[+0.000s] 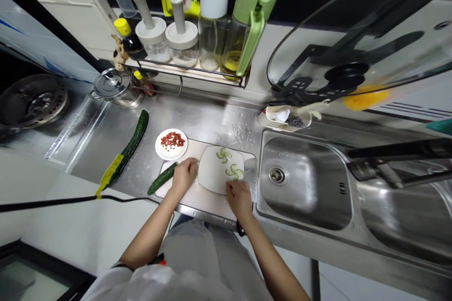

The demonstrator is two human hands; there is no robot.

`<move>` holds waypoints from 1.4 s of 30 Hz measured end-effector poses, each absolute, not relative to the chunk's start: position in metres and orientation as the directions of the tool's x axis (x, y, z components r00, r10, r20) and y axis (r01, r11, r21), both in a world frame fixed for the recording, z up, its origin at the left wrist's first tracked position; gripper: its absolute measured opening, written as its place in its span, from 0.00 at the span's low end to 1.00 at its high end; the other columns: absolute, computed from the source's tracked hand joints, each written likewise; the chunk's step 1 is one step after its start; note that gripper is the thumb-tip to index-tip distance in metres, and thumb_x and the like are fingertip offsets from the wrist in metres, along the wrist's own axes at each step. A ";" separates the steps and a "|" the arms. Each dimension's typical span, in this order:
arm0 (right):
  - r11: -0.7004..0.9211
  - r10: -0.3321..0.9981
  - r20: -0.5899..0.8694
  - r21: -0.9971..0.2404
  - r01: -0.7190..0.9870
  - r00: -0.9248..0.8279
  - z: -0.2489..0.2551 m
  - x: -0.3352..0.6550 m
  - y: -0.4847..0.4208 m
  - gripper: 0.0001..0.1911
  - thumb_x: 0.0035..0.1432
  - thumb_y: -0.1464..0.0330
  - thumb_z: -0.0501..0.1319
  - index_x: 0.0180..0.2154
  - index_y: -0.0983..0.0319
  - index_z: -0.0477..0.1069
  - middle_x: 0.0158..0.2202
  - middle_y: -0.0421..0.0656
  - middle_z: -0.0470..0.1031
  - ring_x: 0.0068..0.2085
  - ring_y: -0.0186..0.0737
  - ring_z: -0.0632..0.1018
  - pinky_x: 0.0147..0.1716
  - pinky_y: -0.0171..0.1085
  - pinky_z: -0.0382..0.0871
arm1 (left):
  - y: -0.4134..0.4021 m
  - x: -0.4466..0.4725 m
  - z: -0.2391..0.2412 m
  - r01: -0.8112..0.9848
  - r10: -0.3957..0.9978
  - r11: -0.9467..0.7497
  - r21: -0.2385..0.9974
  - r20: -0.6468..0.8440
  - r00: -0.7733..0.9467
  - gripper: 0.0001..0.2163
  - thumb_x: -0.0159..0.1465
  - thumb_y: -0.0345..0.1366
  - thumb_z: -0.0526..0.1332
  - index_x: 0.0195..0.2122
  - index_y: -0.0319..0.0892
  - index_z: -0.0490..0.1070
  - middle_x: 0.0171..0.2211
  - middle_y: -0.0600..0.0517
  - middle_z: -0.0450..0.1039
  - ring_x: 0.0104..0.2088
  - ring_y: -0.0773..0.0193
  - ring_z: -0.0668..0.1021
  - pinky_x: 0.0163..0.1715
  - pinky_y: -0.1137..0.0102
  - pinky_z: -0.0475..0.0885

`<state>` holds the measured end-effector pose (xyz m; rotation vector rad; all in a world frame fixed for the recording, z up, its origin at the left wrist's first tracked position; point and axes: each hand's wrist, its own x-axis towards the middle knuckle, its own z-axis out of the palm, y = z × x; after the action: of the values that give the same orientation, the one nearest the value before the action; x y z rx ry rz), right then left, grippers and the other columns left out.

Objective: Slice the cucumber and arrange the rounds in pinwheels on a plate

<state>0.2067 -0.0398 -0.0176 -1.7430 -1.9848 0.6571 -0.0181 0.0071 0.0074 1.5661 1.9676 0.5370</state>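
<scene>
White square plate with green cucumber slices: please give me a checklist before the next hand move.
1. White square plate lies on the pale rectangular cutting board: ok.
2. Upper pinwheel of green cucumber slices apart from the lower pinwheel: ok.
3. Right hand clear of the lower pinwheel: not ok, very close.
4. Left hand, left of the plate, holds a slice: cannot tell.
5. Small red pieces inside the round white dish: ok.

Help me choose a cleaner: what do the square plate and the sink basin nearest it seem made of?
Square plate: smooth ceramic, perhaps, from its even white surface; plastic is possible. Sink basin: likely stainless steel, satin finish, judging by its metallic sheen and soft highlights.
</scene>
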 end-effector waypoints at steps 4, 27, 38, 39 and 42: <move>0.082 0.994 0.012 -0.730 0.679 -0.107 -0.018 0.200 -0.033 0.11 0.57 0.69 0.54 0.38 0.62 0.73 0.34 0.46 0.75 0.39 0.42 0.71 0.42 0.41 0.62 | 0.001 -0.006 0.007 0.573 0.973 0.203 0.794 -0.228 -0.030 0.09 0.60 0.32 0.55 0.39 0.42 0.74 0.36 0.51 0.76 0.31 0.67 0.75 0.33 0.74 0.68; 0.053 0.982 -0.055 -0.839 0.542 -0.180 0.003 0.199 -0.026 0.09 0.56 0.67 0.54 0.33 0.59 0.72 0.33 0.44 0.76 0.37 0.40 0.73 0.39 0.39 0.65 | 0.005 0.032 0.000 0.201 0.599 0.753 0.627 -0.779 0.186 0.24 0.53 0.56 0.57 0.34 0.36 0.73 0.23 0.52 0.72 0.18 0.74 0.66 0.19 0.76 0.56; -0.089 0.984 -0.155 -0.846 0.525 -0.084 -0.006 0.198 -0.033 0.06 0.54 0.67 0.55 0.32 0.59 0.69 0.30 0.41 0.74 0.34 0.38 0.73 0.35 0.36 0.64 | 0.010 0.034 -0.014 0.058 0.612 0.769 0.636 -0.760 0.221 0.22 0.44 0.42 0.69 0.39 0.38 0.74 0.21 0.56 0.69 0.21 0.73 0.68 0.20 0.77 0.54; -0.099 0.983 -0.163 -0.847 0.522 -0.079 -0.007 0.198 -0.034 0.06 0.54 0.67 0.54 0.32 0.59 0.69 0.30 0.41 0.73 0.34 0.38 0.73 0.35 0.36 0.64 | 0.010 0.035 -0.016 0.071 0.638 0.747 0.662 -0.742 0.206 0.20 0.44 0.42 0.68 0.38 0.37 0.74 0.21 0.55 0.69 0.21 0.73 0.68 0.20 0.77 0.56; -0.114 0.981 -0.180 -0.842 0.527 -0.075 -0.010 0.197 -0.036 0.07 0.54 0.67 0.54 0.31 0.59 0.69 0.30 0.41 0.74 0.34 0.38 0.72 0.35 0.36 0.63 | 0.009 0.038 -0.020 0.106 0.733 0.655 0.748 -0.663 0.150 0.13 0.47 0.39 0.67 0.33 0.37 0.75 0.21 0.55 0.70 0.21 0.72 0.69 0.23 0.75 0.61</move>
<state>0.1966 -0.0359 -0.0099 -1.6718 -1.6292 1.1093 0.0379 0.0088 -0.0202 0.7747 1.3701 0.5221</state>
